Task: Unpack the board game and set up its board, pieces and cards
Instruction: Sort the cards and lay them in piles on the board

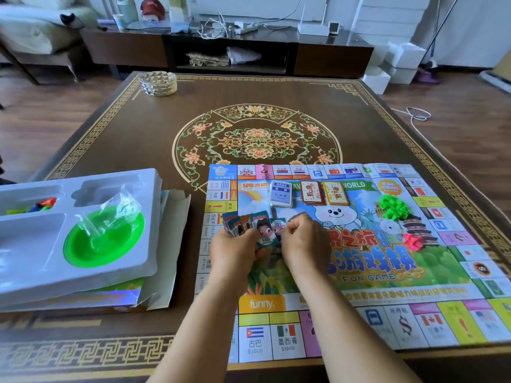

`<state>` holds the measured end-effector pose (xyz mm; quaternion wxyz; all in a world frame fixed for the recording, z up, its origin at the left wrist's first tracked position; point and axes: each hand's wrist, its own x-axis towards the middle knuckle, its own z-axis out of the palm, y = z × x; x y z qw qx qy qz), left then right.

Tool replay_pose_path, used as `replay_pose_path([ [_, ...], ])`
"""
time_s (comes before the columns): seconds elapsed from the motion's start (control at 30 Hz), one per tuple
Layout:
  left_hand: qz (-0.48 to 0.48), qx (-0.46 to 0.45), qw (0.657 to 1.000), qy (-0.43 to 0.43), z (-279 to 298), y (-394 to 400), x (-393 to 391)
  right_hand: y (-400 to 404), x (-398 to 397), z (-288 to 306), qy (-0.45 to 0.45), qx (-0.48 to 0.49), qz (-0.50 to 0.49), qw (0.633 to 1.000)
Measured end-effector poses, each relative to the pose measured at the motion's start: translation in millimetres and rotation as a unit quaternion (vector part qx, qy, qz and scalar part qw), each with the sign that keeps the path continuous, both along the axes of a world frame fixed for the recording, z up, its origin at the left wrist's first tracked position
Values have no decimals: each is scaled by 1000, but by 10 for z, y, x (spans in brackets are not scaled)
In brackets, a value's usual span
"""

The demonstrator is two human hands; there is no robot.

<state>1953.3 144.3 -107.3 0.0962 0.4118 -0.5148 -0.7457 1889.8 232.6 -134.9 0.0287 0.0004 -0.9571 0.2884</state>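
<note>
Home living room: sofa (33, 26), TV console (226, 51), coffee table (249, 106).

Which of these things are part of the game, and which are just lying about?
Game: board, three card decks, play money held in both hands, green houses, pink pieces, tray, green bowl, box.

Lying about: glass ashtray, router, cables.

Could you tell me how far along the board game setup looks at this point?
Done: the board lies unfolded on the table, with three card decks and green houses and pink pieces set on it. In hand: left hand and right hand hold fanned play money. Left: coloured pieces and a green bowl remain in the tray.
</note>
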Motion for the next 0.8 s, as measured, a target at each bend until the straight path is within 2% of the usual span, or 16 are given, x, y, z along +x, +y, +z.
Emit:
replay_pose_path([
  [0.07, -3, -4, 1000, 3, -7, -3, 5, 23, -4, 16, -12, -31, -5, 999],
  [0.13, -10, 0, 1000, 11, 16, 11, 9, 83, 24, 122, -44, -133, -10, 990],
  [0.23, -42, 1, 999, 27, 70, 61, 15, 203, 189, 325, -126, -270, 32, 954],
  [0.37, -91, 31, 994, 60, 147, 158, 38, 287, 318, 370, -180, -358, 26, 916],
  [0.6, -113, 94, 986, 75, 160, 178, 49, 405, 288, 350, -219, -404, -22, 888],
  [0.8, -105, 80, 989, 70, 154, 219, 26, 457, 245, 335, -218, -445, -39, 868],
])
